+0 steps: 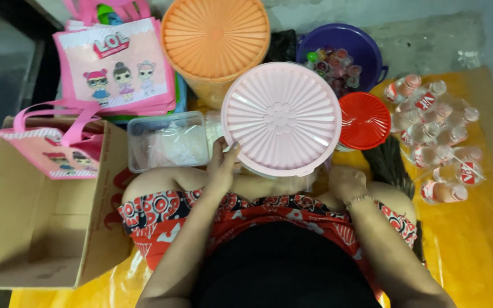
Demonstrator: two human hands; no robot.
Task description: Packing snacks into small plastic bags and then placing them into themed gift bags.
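While left hand [222,165] grips pink lid [281,118], right hand [346,181] curled.

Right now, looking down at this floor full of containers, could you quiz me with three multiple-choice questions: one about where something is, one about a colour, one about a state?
1. Where do the small bottles lie?
A. in the cardboard box
B. on the yellow sheet, right of the red lid
C. on the orange container

2. What colour is the round lid at the left hand?
A. pink
B. green
C. black

3. How does the cardboard box stand?
A. taped shut
B. crushed flat
C. open at the top

Answers: 1 B, they lie scattered on the yellow sheet beside the red lid. 2 A, its ribbed top is pale pink. 3 C, its inside shows, with a pink bag at the rim.
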